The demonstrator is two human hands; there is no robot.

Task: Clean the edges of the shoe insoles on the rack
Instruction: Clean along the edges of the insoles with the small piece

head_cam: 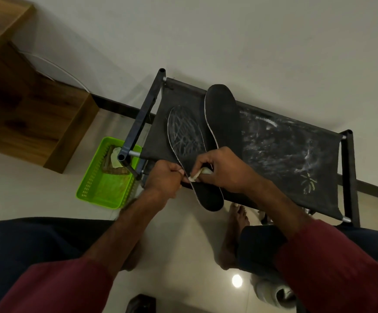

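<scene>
Flat dark foam insole [187, 136], white-rimmed and scuffed grey, lay on dusty black fabric-topped metal rack [285, 150], heel end overhanging the front bar. Left hand [164, 177] pinched its rim; right hand [225, 170] gripped small crumpled pale cloth [197, 176] against that edge. Second smooth black insole [223, 109] lay beside it. Perforated green plastic basket [97, 190] sat on the floor.

You were in a home, in a corner where footwear was kept. A low black fabric shoe rack [296, 141] stood against a plain white wall [228, 30] with a dark skirting [375, 188], on a glossy pale tiled floor [25, 188]. A wooden cabinet [25, 109] stood to the left, a green plastic basket [106, 188] sat on the floor beside the rack, and a pale shoe [271, 292] lay near your bare feet [233, 240].
</scene>
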